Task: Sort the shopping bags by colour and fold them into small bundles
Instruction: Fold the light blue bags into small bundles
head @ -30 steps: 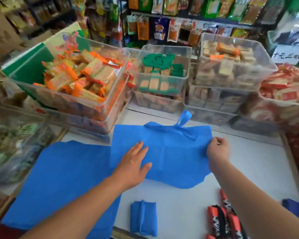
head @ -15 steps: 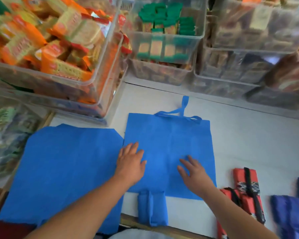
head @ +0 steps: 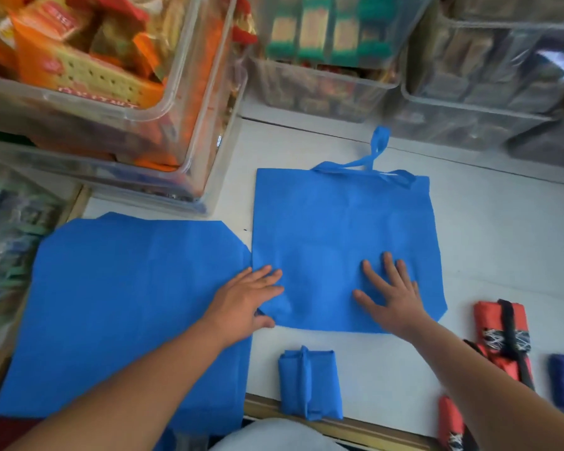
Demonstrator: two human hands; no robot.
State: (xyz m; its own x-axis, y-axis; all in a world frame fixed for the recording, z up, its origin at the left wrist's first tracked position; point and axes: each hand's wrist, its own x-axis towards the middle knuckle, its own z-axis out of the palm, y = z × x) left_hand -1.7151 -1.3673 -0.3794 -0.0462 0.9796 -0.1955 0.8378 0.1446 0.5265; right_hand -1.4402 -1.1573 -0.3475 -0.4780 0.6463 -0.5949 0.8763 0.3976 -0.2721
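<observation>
Left hand (head: 245, 301) and right hand (head: 393, 296) pressed flat, fingers spread, on blue bag (head: 342, 229). Looks light and limp to us; we'd pinch a side edge to fold.

Left hand (head: 245, 299): palm down, fingers straight and close together, angled forward-right, thumb spread toward the body. Right hand (head: 393, 296): palm down, fingers splayed, angled forward-left. Forearms bare, extended forward, converging. The hands lie side by side, apart.
</observation>
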